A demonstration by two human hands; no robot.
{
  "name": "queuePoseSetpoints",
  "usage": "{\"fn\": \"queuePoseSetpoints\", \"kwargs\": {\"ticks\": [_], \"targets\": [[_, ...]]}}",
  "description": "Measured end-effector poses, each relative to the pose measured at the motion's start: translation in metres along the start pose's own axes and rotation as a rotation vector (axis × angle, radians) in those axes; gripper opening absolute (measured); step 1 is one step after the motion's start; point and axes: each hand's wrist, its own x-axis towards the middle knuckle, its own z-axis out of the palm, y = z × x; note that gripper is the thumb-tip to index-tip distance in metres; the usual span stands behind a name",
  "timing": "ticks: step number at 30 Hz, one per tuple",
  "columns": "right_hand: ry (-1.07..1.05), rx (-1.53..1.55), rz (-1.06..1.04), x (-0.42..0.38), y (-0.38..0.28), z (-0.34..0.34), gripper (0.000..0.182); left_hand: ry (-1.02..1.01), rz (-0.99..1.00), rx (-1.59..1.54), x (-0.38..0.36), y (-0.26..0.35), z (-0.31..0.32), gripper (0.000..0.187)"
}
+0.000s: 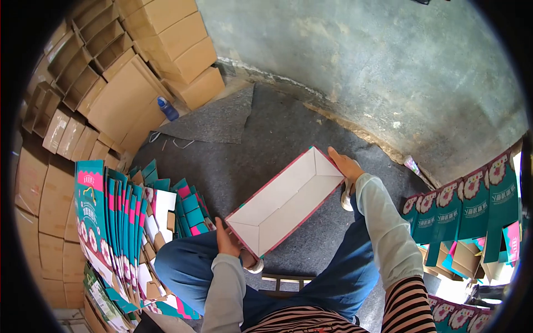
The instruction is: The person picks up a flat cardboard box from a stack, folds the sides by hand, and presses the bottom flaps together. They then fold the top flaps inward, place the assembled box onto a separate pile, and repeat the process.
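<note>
An open rectangular box (286, 202), white inside with a thin red edge, is held tilted above the floor between my knees. My left hand (226, 238) grips its lower left end, the fingers partly hidden by the box wall. At the upper right end, my right hand (344, 165) is closed on the other short side. Its inside shows no contents. Beside my left knee stands a stack of folded teal and pink printed cartons (119, 222).
Brown cardboard boxes (177, 44) are piled at the left and back. A blue bottle (167, 109) stands near them. More teal printed cartons (463, 205) stand at the right. A grey wall (377, 66) rises ahead, and a dark mat (222, 116) lies on the floor.
</note>
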Motion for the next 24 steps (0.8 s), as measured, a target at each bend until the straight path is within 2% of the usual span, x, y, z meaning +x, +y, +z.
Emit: {"fn": "queuePoseSetpoints", "kwargs": {"ticks": [2,3,5,7,8,9,10,12,14,15,16,17,18,20,21,22,23,24], "targets": [[-0.042,-0.026,0.073,0.008,0.002,-0.002,0.071,-0.187,-0.019,-0.169,0.018,-0.005,0.002,0.073],[-0.048,-0.006,0.075,0.034,0.029,0.003,0.073,-0.231,-0.028,-0.18,0.026,-0.007,0.005,0.068],[-0.099,0.122,0.092,0.015,0.009,0.004,0.07,-0.308,-0.055,-0.199,0.032,-0.013,0.007,0.059],[-0.155,0.305,0.186,0.011,0.004,0.009,0.064,-0.298,-0.089,-0.16,0.026,-0.01,0.017,0.045],[-0.191,0.322,0.187,0.011,0.01,0.007,0.074,-0.292,-0.107,-0.143,0.022,-0.009,0.016,0.039],[-0.221,0.439,0.23,-0.004,-0.003,0.004,0.072,-0.277,-0.08,-0.193,0.05,-0.025,-0.009,0.026],[-0.245,0.555,0.277,-0.021,-0.017,-0.001,0.07,-0.265,-0.104,-0.232,0.068,-0.035,-0.03,0.021],[-0.219,0.531,0.129,-0.029,-0.027,-0.018,0.071,-0.295,-0.004,-0.139,0.011,-0.015,0.001,0.025],[-0.206,0.544,-0.002,-0.031,-0.025,-0.033,0.071,-0.262,0.152,-0.101,-0.041,0.009,0.04,0.038],[-0.211,0.571,-0.058,-0.032,-0.021,-0.039,0.072,-0.421,0.417,0.044,-0.045,0.017,0.044,0.05],[-0.217,0.6,-0.117,-0.032,-0.014,-0.046,0.073,-0.418,0.552,0.082,-0.043,0.022,0.045,0.051],[-0.25,0.68,-0.108,-0.022,0.001,-0.047,0.079,-0.413,0.689,0.123,-0.042,0.026,0.046,0.052],[-0.198,0.611,-0.064,-0.028,-0.002,-0.043,0.079,-0.408,0.826,0.166,-0.041,0.03,0.046,0.053],[-0.079,0.477,0.027,-0.047,-0.015,-0.035,0.079,-0.334,0.753,0.216,-0.049,0.032,0.043,0.061],[-0.1,0.523,0.062,-0.034,0.005,-0.032,0.073,-0.271,0.723,0.217,-0.05,0.03,0.045,0.065],[-0.016,0.51,0.094,-0.024,0.024,-0.024,0.076,-0.208,0.691,0.22,-0.05,0.028,0.047,0.07],[-0.004,0.239,-0.247,-0.018,0.054,-0.021,0.064,-0.163,0.616,0.229,-0.052,0.026,0.048,0.072],[0.003,-0.045,-0.579,-0.016,0.08,-0.025,0.053,-0.209,0.611,0.218,-0.045,0.021,0.043,0.071]]}}
